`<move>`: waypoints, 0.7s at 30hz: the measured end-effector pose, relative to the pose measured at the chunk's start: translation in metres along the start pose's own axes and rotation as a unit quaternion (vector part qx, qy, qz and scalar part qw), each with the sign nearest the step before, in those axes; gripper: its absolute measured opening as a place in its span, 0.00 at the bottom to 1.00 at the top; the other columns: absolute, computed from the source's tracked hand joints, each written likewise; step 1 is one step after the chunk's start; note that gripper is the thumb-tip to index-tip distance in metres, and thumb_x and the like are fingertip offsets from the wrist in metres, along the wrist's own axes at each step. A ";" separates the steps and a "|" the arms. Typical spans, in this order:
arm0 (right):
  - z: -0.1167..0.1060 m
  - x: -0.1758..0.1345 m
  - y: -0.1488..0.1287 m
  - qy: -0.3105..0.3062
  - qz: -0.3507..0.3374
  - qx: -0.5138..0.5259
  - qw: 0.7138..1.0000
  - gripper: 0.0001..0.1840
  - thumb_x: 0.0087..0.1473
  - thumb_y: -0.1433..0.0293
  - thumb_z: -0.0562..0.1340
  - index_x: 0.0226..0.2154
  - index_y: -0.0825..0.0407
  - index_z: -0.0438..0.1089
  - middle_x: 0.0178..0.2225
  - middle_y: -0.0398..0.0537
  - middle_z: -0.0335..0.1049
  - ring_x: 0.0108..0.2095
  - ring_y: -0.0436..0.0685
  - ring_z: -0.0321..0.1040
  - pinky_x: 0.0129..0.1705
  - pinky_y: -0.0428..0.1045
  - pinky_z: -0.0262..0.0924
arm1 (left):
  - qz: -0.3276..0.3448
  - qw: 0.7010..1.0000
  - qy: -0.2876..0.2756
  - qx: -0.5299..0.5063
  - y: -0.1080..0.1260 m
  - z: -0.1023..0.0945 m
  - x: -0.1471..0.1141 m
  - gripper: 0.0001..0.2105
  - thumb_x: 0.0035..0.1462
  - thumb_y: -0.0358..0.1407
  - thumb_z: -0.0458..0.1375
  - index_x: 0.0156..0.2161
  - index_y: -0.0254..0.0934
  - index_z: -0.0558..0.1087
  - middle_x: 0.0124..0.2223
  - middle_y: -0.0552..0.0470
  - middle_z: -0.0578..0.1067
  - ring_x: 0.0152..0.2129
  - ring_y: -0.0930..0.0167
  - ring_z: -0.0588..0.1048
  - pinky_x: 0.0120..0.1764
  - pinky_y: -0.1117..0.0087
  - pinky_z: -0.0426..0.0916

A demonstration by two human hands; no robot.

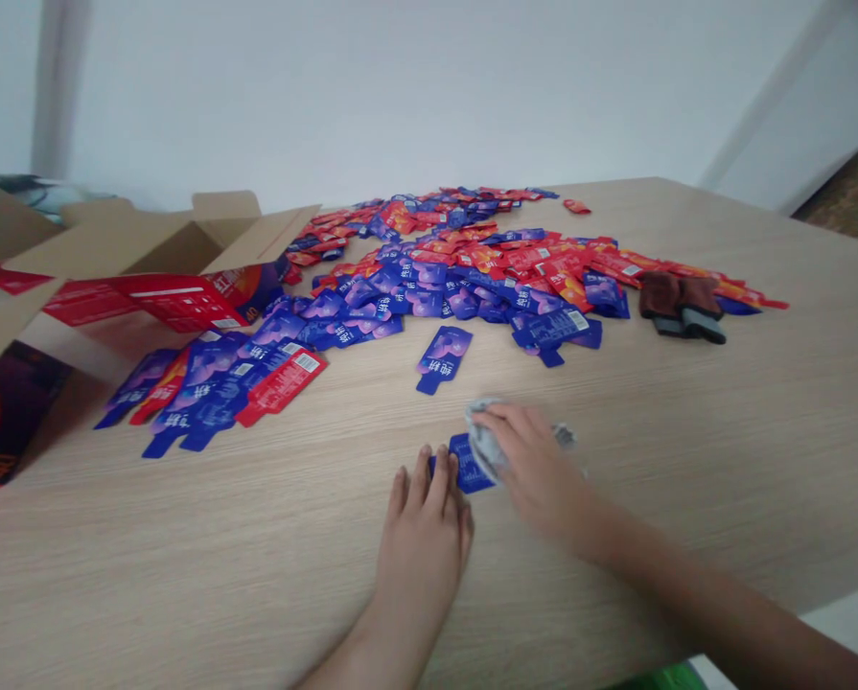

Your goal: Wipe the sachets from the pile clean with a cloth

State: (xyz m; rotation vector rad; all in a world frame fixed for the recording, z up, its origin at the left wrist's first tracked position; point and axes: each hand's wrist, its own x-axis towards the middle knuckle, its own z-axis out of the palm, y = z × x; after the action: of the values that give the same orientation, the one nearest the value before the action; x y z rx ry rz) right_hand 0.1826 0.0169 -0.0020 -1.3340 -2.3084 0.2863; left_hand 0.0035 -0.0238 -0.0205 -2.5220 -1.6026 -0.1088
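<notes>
Near the front of the table lies a blue printed packet (472, 468), flat, its left end under the fingertips of my left hand (425, 527). Those fingers are stretched out and press down on it. My right hand (536, 460), slightly blurred, is closed around a crumpled light grey cloth (484, 436). The cloth touches the packet's right end and covers part of it. Just beyond my hands lies a single purple-blue packet (444, 356) with a tab at its near end.
A heap of red and blue packets (429, 278) spreads across the back of the wooden table (651, 431). Overlapping packets (213, 393) form a row at the left, beside open cardboard boxes (176, 249). Folded brown and grey cloth items (680, 305) lie at the right.
</notes>
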 end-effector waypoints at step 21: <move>-0.002 -0.015 0.027 -0.037 0.027 -0.072 0.996 0.29 0.48 0.83 0.52 0.53 0.56 0.64 0.50 0.56 0.66 0.50 0.63 0.59 0.54 0.60 0.56 | 0.000 1.000 -0.016 0.000 -0.001 -0.005 0.004 0.21 0.61 0.30 0.48 0.59 0.32 0.68 0.61 0.46 0.68 0.58 0.58 0.66 0.54 0.55 0.67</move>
State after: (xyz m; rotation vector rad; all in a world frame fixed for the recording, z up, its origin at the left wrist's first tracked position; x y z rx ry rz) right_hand 0.2102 0.0179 -0.0152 -1.4818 -2.3949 0.1923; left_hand 0.0045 -0.0213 -0.0150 -2.5360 -1.6125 -0.0689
